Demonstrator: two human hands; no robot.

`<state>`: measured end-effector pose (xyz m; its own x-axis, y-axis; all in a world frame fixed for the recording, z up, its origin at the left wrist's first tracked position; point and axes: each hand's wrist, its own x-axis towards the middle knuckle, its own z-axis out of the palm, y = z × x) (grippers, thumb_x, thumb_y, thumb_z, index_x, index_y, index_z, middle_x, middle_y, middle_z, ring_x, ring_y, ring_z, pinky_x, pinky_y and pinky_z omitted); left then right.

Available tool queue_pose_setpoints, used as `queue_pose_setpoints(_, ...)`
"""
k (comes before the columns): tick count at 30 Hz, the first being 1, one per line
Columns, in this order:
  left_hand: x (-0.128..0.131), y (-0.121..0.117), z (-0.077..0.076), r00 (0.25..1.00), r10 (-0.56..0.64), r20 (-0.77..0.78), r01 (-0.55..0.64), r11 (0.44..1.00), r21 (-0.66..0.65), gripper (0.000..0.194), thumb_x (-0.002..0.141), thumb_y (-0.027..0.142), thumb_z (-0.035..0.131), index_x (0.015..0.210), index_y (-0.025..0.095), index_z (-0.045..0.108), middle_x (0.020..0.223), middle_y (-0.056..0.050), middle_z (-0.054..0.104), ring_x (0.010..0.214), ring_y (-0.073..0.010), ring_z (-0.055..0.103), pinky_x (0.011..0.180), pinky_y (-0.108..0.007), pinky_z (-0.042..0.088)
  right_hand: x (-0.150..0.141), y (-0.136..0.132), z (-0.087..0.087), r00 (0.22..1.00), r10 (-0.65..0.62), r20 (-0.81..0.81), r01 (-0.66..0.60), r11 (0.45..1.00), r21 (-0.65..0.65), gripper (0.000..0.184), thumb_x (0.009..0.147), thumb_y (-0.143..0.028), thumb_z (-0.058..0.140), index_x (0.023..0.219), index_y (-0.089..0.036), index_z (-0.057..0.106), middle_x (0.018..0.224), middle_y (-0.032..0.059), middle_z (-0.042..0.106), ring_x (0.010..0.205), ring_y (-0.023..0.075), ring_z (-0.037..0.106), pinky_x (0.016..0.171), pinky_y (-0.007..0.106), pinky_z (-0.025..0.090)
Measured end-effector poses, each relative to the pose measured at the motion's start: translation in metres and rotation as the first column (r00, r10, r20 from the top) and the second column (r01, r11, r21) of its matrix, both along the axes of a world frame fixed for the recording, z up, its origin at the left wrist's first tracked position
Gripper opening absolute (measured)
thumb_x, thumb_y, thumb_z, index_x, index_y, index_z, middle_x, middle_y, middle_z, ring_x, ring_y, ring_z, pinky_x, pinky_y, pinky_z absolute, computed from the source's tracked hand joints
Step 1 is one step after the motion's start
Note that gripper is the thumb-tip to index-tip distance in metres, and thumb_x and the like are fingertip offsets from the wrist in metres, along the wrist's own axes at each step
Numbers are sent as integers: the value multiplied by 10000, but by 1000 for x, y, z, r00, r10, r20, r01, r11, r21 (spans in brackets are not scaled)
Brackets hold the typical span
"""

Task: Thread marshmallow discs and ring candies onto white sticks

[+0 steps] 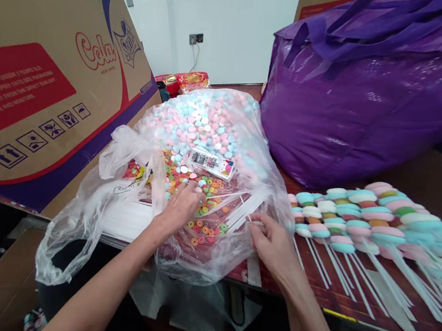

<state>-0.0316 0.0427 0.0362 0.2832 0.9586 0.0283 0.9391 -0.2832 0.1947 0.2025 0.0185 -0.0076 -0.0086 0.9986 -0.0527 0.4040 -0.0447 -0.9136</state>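
Observation:
A clear plastic bag (269, 193) lies spread on the table, with pink, blue and white marshmallow candies (211, 116) heaped at its far side and colourful ring candies (205, 230) nearer me. My left hand (179, 206) reaches in among them, fingers bent together at the edge of the marshmallows; what they hold, if anything, is hidden. Close to the bundle of white sticks (245, 211), my right hand (273, 244) pinches the end of a white stick between thumb and forefinger. A small stack of printed labels (212, 163) rests on the candies.
Finished candy skewers (353, 219) lie in rows on the right of the table, sticks towards me. A large purple bag (358, 96) stands behind them. A big cardboard box (55, 75) rises on the left. Red packets (193, 80) sit at the back.

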Motion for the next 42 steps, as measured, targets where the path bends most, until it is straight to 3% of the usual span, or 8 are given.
queue_pose_setpoints(3, -5, 7, -3, 972, 126, 200, -125, 992, -18, 229, 894, 146, 503, 928, 181, 727, 1039, -105, 681, 979, -230, 618, 920, -349, 470, 6, -25, 11, 997, 12, -72, -15, 999, -35, 354, 769, -436, 539, 948, -151, 649, 476, -53, 466, 428, 137, 423, 423, 252, 289)
queue_pose_setpoints(5, -8, 9, -5, 893, 203, 401, -199, 979, -52, 195, 887, 181, 516, 913, 176, 709, 892, -66, 691, 874, -207, 629, 847, -323, 479, 8, -38, 19, 995, 23, -95, -29, 998, -56, 361, 781, -453, 548, 960, -153, 641, 482, -58, 461, 427, 132, 423, 411, 244, 289)
queue_pose_setpoints(10, -4, -7, -11, 449, 290, 845, -96, 956, -278, 232, 868, 395, 563, 802, 173, 585, 681, 17, 576, 593, -119, 570, 582, -230, 430, -5, -51, 27, 970, 107, -218, -125, 990, -68, 313, 849, -466, 532, 958, -182, 607, 533, -61, 475, 419, 105, 382, 393, 229, 275)
queue_pose_setpoints(13, 4, -20, -18, 279, 330, 902, -46, 943, -331, 331, 840, 512, 606, 828, 189, 533, 708, 34, 572, 536, -90, 547, 537, -216, 428, -20, -53, 26, 949, 180, -261, -196, 980, -40, 254, 869, -448, 528, 864, -201, 587, 600, -37, 527, 444, 98, 402, 409, 226, 296)
queue_pose_setpoints(19, 14, -32, -29, 194, 328, 925, -140, 942, -304, 350, 854, 461, 636, 1075, 190, 614, 716, 41, 590, 562, -93, 550, 559, -218, 448, -41, -62, 26, 926, 290, -241, -300, 954, -4, 274, 916, -443, 501, 816, -201, 582, 543, -55, 441, 499, 114, 427, 474, 221, 331)
queue_pose_setpoints(26, 21, -42, -30, -7, 402, 916, -119, 909, -400, 369, 755, 478, 753, 916, 149, 715, 734, 16, 637, 564, -68, 510, 538, -196, 416, -47, -62, 15, 934, 281, -221, -295, 955, -30, 342, 979, -483, 465, 812, -210, 584, 563, -51, 455, 467, 102, 393, 433, 214, 291)
queue_pose_setpoints(35, 17, -46, -34, 35, 383, 923, -26, 924, -382, 460, 705, 373, 808, 1123, 190, 753, 1028, -52, 755, 849, -165, 656, 803, -294, 525, -47, -63, 13, 954, 192, -229, -196, 981, 5, 335, 951, -453, 507, 981, -170, 684, 537, -51, 434, 474, 113, 392, 443, 223, 310)
queue_pose_setpoints(42, 14, -45, -41, 132, 347, 928, -88, 937, -338, 365, 795, 341, 720, 1118, 178, 761, 826, -30, 758, 757, -156, 648, 774, -290, 537, -45, -65, 14, 963, 216, -159, -215, 976, 23, 329, 952, -433, 497, 934, -170, 694, 573, -38, 446, 525, 126, 420, 489, 234, 340)
